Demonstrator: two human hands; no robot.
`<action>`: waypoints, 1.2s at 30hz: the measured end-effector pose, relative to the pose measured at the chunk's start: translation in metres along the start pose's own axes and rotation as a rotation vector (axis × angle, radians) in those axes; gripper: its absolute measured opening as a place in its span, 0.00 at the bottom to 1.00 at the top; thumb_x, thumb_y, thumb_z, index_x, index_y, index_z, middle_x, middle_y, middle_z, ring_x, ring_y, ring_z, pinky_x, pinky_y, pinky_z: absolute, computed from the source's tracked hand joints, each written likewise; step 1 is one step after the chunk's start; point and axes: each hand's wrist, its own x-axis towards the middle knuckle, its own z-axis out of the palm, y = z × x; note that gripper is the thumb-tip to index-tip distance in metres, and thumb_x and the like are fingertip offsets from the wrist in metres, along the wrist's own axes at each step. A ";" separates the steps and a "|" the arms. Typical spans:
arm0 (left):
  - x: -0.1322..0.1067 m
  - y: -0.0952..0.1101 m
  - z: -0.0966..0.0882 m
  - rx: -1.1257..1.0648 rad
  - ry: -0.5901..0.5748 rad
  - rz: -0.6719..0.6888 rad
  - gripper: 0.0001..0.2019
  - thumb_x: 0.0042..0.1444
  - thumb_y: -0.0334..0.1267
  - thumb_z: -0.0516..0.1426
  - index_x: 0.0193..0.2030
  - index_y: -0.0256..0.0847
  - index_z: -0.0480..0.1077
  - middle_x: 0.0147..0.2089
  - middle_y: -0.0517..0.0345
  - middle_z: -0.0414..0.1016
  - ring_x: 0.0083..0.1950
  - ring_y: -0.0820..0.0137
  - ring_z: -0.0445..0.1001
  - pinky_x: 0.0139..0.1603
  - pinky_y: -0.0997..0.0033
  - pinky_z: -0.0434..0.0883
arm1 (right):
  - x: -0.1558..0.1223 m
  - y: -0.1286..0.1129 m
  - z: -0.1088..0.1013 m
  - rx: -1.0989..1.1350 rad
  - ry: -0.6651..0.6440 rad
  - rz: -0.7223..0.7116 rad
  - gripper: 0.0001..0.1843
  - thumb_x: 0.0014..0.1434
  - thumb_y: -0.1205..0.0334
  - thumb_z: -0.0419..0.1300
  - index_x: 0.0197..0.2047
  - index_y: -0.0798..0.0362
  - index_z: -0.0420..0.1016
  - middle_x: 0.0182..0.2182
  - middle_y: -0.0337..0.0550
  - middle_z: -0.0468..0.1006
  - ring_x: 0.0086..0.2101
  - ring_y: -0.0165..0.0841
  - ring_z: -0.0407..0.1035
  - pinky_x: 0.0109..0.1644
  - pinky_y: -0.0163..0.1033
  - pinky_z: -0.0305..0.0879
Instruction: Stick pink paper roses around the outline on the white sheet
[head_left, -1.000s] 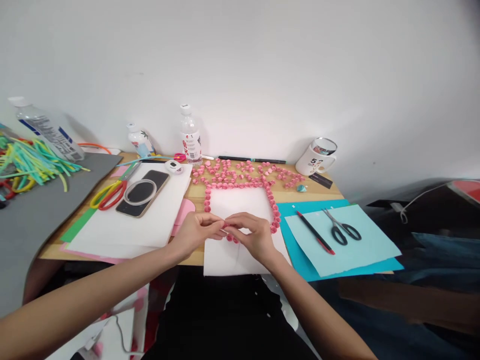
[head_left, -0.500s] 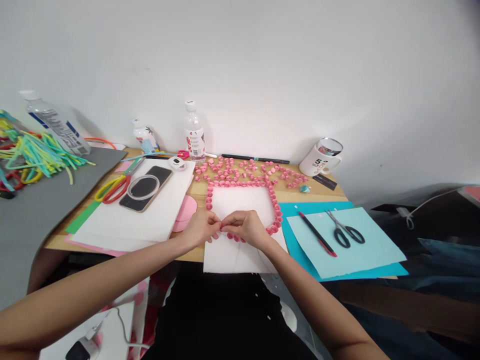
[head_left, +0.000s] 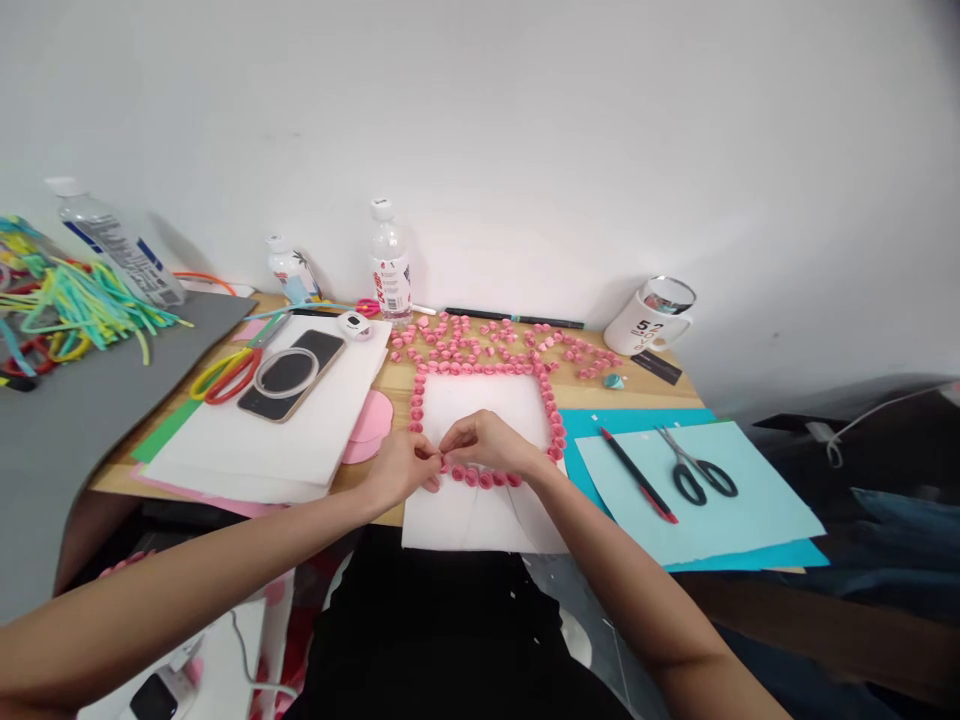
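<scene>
On a white sheet (head_left: pixel 442 525) at the table's front edge, small rolled pink paper coils (head_left: pixel 486 480) form a rectangular outline. My left hand (head_left: pixel 403 466) is closed in a pinch at the outline's lower left corner, its fingertips at a pink paper coil (head_left: pixel 445 465). From the other side my right hand (head_left: pixel 491 442) reaches over the bottom row. Its thumb and fingers curl together against the same coil, close to my left fingertips, which partly hide it. Many loose pink coils (head_left: pixel 450 345) lie scattered behind the outline.
To the right, scissors (head_left: pixel 701 470) and a black-and-red pen (head_left: pixel 637 475) lie on blue paper (head_left: pixel 750 520). A mug (head_left: pixel 646 318) and a bottle (head_left: pixel 390 265) stand by the wall. At left are a phone (head_left: pixel 319 350), yellow-and-red-handled scissors (head_left: pixel 229 375) and pipe cleaners (head_left: pixel 97 305).
My right hand has lifted slightly and moved back, uncovering more of the bottom row of coils. My left hand stays near the same corner. The view has shifted slightly.
</scene>
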 end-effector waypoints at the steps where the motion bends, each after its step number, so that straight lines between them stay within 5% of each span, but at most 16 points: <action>1: 0.000 0.000 0.001 -0.003 -0.001 -0.003 0.05 0.47 0.28 0.57 0.23 0.34 0.71 0.23 0.57 0.77 0.25 0.68 0.78 0.26 0.75 0.73 | 0.000 -0.001 -0.001 -0.031 0.003 0.007 0.07 0.47 0.67 0.61 0.31 0.55 0.79 0.26 0.40 0.79 0.26 0.28 0.70 0.28 0.31 0.65; 13: -0.006 0.013 0.005 -0.085 -0.002 -0.067 0.06 0.47 0.25 0.57 0.22 0.34 0.71 0.20 0.59 0.75 0.26 0.68 0.78 0.29 0.74 0.75 | -0.002 -0.008 -0.008 -0.149 -0.057 0.062 0.05 0.47 0.64 0.63 0.30 0.55 0.79 0.24 0.39 0.78 0.24 0.27 0.69 0.27 0.30 0.62; 36: -0.003 -0.001 0.006 -0.068 -0.005 0.054 0.03 0.41 0.32 0.60 0.22 0.37 0.70 0.22 0.58 0.76 0.26 0.68 0.76 0.31 0.72 0.72 | 0.007 -0.016 -0.004 -0.220 -0.111 0.208 0.07 0.43 0.71 0.62 0.29 0.56 0.78 0.22 0.39 0.77 0.21 0.26 0.68 0.23 0.28 0.61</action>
